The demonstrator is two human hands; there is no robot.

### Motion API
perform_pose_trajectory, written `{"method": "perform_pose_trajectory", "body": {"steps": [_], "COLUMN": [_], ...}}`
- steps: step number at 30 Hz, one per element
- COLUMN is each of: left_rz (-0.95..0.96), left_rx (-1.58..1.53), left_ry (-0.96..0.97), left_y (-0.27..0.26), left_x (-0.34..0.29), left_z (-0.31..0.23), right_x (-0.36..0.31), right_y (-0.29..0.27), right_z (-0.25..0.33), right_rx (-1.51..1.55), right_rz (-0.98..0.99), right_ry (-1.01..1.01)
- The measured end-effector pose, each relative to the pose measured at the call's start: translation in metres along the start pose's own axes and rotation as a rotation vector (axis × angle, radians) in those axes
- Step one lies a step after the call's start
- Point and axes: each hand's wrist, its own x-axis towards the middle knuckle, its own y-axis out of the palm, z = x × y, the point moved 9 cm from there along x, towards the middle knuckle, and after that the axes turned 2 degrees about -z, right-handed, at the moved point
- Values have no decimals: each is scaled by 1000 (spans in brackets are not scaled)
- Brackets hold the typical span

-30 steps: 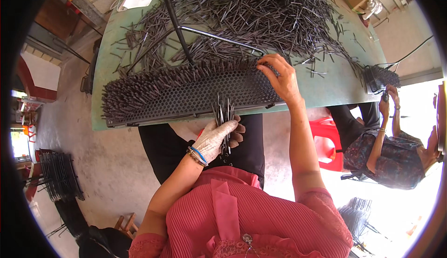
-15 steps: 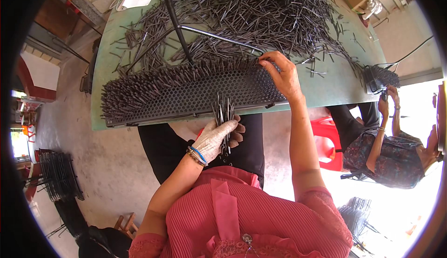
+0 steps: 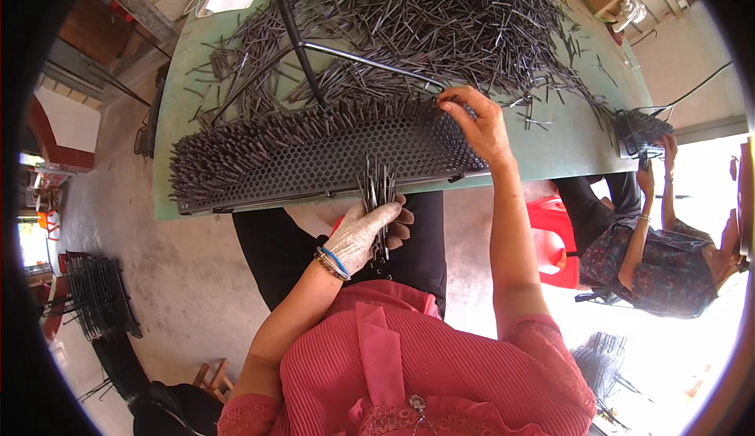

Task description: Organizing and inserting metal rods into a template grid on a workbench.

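Note:
My left hand (image 3: 363,231), in a pale glove with dark fingertips, is closed around a bundle of thin dark sticks (image 3: 378,186). They point up from the fist, in front of the near edge of a long black perforated board (image 3: 346,159). Short dark sticks stand in the board's holes at its left end and along its far side; holes show bare in the middle and right. At the far right part of the board, my bare right hand (image 3: 480,125) has thumb and index finger pinched together among the sticks. What lies between those fingertips is too small to make out.
A big heap of loose dark sticks (image 3: 425,19) covers the far part of the green table (image 3: 566,141). A black metal frame (image 3: 295,39) rises behind the board. At right, another person (image 3: 653,255) works at a similar piece (image 3: 643,131) beside a red stool (image 3: 548,239).
My two hands and the board stay almost where they were. The other person's hands have shifted slightly upward, toward their piece.

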Motion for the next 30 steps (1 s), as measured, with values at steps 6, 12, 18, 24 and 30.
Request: {"method": "perform_pose_trajectory", "body": {"steps": [6, 12, 18, 24, 30], "left_rz": [3, 8, 17, 14, 10], "left_rx": [0, 5, 15, 22, 24], "left_ry": [-3, -7, -12, -21, -14], "left_y": [0, 0, 0, -1, 0], "left_x": [1, 0, 0, 0, -1], "left_z": [1, 1, 0, 1, -1], "right_x": [2, 8, 7, 6, 3], "right_y": [1, 5, 9, 7, 7], "right_z": [-1, 6, 2, 3, -5], "right_rx": [5, -30, 26, -45, -43], "right_rz": [29, 86, 113, 50, 16], "right_ry": [29, -52, -28, -53, 58]}}
